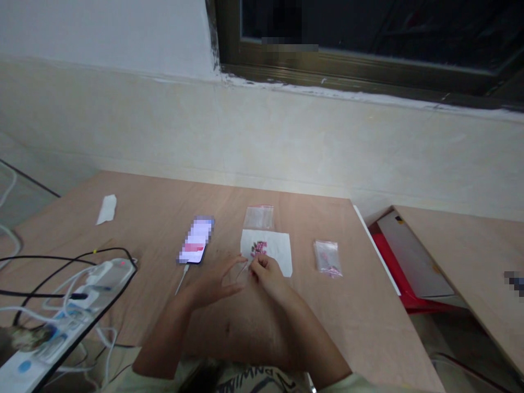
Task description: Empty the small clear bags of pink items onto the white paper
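Note:
My left hand (219, 279) rests on the wooden table (155, 218), fingers stretched toward the near edge of a white paper sheet (276, 246). My right hand (267, 274) is curled beside it, fingertips pinched on something too small to make out. A heap of small pink pieces (258, 249) lies on the paper just beyond both hands. A clear plastic bag (258, 217) lies behind the paper. Another small clear bag (327, 257) with pink bits sits to the right.
A phone (196, 240) with a white cable lies left of the paper. A white power strip (102, 275) with black and white cords sits at the left edge. A white scrap (107, 208) lies far left. A red object (399, 275) fills the gap before another table (462, 251).

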